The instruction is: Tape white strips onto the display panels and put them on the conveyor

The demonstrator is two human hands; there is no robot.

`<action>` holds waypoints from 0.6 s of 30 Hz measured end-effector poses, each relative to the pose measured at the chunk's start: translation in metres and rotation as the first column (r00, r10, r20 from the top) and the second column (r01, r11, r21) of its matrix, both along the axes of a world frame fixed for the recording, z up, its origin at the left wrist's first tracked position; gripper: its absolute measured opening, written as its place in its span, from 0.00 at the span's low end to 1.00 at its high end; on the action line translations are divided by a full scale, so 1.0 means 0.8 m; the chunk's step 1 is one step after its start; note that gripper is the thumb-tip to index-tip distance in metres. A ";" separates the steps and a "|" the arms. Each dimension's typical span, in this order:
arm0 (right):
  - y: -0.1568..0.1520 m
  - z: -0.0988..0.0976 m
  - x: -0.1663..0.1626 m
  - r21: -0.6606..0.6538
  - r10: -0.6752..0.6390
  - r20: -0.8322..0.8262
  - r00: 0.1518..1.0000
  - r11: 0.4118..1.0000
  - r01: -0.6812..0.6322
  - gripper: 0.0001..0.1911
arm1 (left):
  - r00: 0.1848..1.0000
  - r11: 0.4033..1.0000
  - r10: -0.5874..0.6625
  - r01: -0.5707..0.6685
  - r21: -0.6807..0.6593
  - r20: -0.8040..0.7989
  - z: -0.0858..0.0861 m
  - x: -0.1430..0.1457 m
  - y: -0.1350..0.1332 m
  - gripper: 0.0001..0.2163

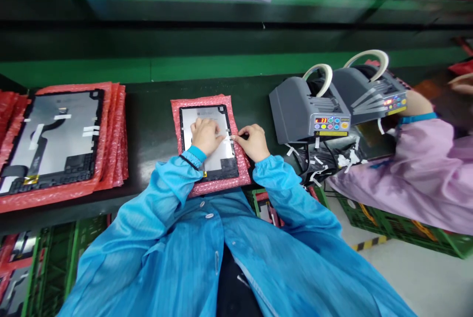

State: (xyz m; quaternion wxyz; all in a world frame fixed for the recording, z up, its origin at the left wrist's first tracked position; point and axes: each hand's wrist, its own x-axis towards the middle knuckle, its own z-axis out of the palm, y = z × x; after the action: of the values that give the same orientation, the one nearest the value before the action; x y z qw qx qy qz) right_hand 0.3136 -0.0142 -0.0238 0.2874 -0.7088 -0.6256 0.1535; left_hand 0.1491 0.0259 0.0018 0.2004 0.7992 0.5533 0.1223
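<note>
In front of me a tablet-sized display panel [212,163] lies back side up, with a silver plate and a black frame. Under it is pink bubble wrap [207,188]. My left hand [206,136] rests on the upper middle of the panel, fingers bent and apart, thumb pointing right. My right hand [254,142] is closed in a pinch at the panel's right edge. A small strip of white tape [232,138] shows at its fingertips. Another white strip [226,131] lies near my left thumb.
At left, a similar panel [70,135] lies on stacked pink bubble wrap [117,135]. To the right stand two grey tape dispensers [295,110] [369,88] with tape scraps [345,159] below. A co-worker's pink sleeve [406,169] reaches in. Green crates [55,258] stand below the bench.
</note>
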 end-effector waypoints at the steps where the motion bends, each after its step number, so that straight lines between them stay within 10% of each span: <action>1: -0.009 0.000 -0.004 0.035 0.006 0.006 1.000 0.999 -0.006 0.07 | 1.000 1.000 -0.001 0.001 0.003 0.013 -0.001 0.000 -0.001 0.08; 7: -0.042 -0.012 -0.029 0.034 0.068 0.044 0.997 0.997 -0.070 0.22 | 0.999 0.998 -0.050 0.051 0.022 -0.015 0.003 0.004 -0.005 0.07; 18: -0.005 0.005 -0.019 -0.020 0.013 0.032 0.999 1.000 -0.013 0.06 | 0.944 0.953 0.303 -0.303 0.020 -0.134 0.001 -0.125 -0.041 0.12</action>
State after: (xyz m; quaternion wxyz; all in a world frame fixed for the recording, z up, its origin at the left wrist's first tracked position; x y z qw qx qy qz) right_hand 0.2985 -0.0180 -0.0197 0.2693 -0.7100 -0.6331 0.1504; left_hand 0.0489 -0.0066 0.0023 0.1416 0.7112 0.6818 0.0967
